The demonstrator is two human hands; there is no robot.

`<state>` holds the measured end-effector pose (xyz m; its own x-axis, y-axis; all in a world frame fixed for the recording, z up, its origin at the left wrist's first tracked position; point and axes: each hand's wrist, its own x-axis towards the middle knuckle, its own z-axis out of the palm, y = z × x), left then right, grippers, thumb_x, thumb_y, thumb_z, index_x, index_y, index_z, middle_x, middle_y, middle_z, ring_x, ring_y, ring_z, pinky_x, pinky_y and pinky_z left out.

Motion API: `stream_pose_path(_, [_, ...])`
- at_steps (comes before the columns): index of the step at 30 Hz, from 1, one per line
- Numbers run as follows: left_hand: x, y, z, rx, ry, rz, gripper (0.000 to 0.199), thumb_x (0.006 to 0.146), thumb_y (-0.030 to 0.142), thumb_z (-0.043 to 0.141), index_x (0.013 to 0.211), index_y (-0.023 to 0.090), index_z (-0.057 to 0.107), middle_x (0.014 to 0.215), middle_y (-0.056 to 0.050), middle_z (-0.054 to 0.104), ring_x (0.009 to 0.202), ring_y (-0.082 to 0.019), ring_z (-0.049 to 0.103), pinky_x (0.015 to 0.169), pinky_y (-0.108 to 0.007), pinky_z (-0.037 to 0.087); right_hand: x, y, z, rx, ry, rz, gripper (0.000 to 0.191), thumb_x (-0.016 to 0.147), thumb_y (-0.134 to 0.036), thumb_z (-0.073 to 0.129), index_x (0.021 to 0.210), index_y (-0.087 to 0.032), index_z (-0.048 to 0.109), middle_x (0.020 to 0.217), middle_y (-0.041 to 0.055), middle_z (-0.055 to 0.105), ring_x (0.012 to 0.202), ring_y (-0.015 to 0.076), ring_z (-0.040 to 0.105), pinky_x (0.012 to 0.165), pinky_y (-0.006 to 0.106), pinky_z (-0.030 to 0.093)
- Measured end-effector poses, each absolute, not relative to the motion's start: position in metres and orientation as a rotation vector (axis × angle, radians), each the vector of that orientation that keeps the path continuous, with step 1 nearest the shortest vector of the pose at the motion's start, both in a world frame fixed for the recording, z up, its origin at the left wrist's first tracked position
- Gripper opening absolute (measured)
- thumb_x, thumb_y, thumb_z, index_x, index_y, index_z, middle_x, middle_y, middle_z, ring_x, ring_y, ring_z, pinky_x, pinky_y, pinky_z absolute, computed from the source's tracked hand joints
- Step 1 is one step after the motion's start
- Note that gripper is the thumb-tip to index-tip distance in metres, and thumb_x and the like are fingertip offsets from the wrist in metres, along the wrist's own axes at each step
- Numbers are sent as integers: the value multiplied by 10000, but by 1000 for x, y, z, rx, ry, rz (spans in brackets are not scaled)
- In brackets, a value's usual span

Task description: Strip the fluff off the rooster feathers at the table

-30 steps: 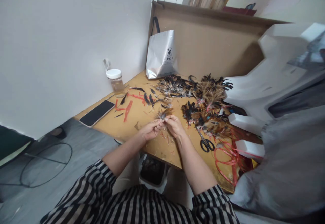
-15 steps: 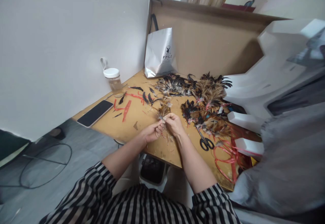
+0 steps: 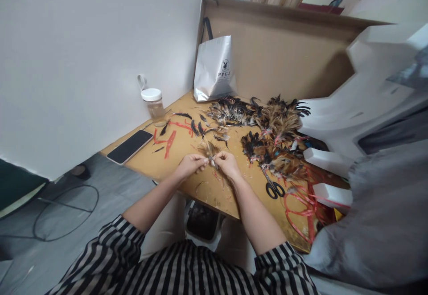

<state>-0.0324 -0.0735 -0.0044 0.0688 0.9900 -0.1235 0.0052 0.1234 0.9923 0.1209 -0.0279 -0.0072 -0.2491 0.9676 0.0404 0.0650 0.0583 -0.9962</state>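
Note:
Between my hands, over the near part of the table, is a small bunch of brown feathers [image 3: 208, 148], its tips pointing away from me. My right hand [image 3: 226, 163] pinches the bunch near its base. My left hand [image 3: 192, 165] is closed beside it, fingertips pinched at the base; whether it grips the quills or something thin there is too small to tell. Right of my hands lie tied feather bundles [image 3: 272, 159] and black-handled scissors [image 3: 274, 189]. Loose dark feathers [image 3: 197, 128] and red plastic strips [image 3: 170, 144] are scattered to the left.
A phone [image 3: 130, 146] and a lidded jar [image 3: 154, 105] stand along the table's left side. At the back are a silver bag [image 3: 214, 70] and a feather heap [image 3: 281, 116]. Red ribbon [image 3: 302, 210] tangles at right by white foam pieces [image 3: 331, 194]. A bin [image 3: 202, 223] sits below.
My left hand has shifted left and slightly away from my right hand, its fingertips still at the bunch's base. The bunch now tilts a little to the left. The view has moved slightly.

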Motion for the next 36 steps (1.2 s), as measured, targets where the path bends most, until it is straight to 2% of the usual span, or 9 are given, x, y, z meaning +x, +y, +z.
stream_pose_path(6, [-23, -77, -11, 1097, 1079, 1274, 286, 661, 388, 603, 760, 122, 638, 630, -29, 599, 495, -63, 462, 471, -184, 351, 118, -29, -11, -1173, -1502, 1340, 128, 552, -262, 587, 564, -151, 525, 493, -27, 536, 433, 69, 425, 448, 194, 325])
stream_pose_path(11, [-29, -75, -9, 1207, 1061, 1161, 321, 693, 400, 572, 805, 103, 622, 699, -77, 634, 596, -111, 561, 524, -202, 413, 118, -30, -10, -1231, -1548, 1317, 110, 552, -249, 571, 571, -147, 535, 467, -35, 516, 399, 59, 388, 410, 187, 291])
stream_pose_path(16, [-36, -72, -6, 1314, 1080, 999, 313, 720, 412, 527, 762, 107, 581, 761, -90, 642, 598, -120, 592, 472, -194, 418, 119, -32, -7, -1233, -1656, 1392, 139, 598, -284, 547, 587, -146, 552, 450, -30, 521, 360, 57, 356, 387, 194, 267])
stream_pose_path(20, [-31, -72, -4, 1348, 1193, 965, 246, 737, 353, 509, 703, 112, 546, 680, -54, 623, 524, -92, 566, 434, -176, 398, 122, -31, -12, -1230, -1875, 1186, 179, 649, -302, 507, 593, -144, 570, 491, -16, 532, 413, 69, 397, 420, 196, 291])
stream_pose_path(24, [-28, -70, -2, 1308, 1240, 943, 158, 729, 250, 525, 670, 107, 556, 564, -20, 591, 477, -72, 536, 459, -173, 411, 125, -29, -17, -1220, -1989, 921, 166, 657, -284, 500, 613, -151, 589, 552, -2, 559, 502, 94, 454, 481, 207, 328])
stream_pose_path(29, [-28, -66, -6, 1230, 1236, 959, 69, 685, 169, 580, 694, 101, 585, 538, -19, 597, 486, -77, 549, 518, -201, 453, 128, -29, -14, -1162, -2093, 799, 143, 659, -269, 512, 603, -168, 596, 610, 5, 585, 560, 111, 485, 534, 223, 348])
stream_pose_path(36, [-28, -66, -9, 1123, 1141, 1058, 189, 619, 175, 654, 713, 120, 499, 515, -2, 583, 462, -85, 554, 479, -198, 439, 129, -31, -7, -1118, -2106, 865, 139, 661, -258, 519, 596, -165, 599, 601, 7, 582, 557, 112, 487, 543, 224, 351])
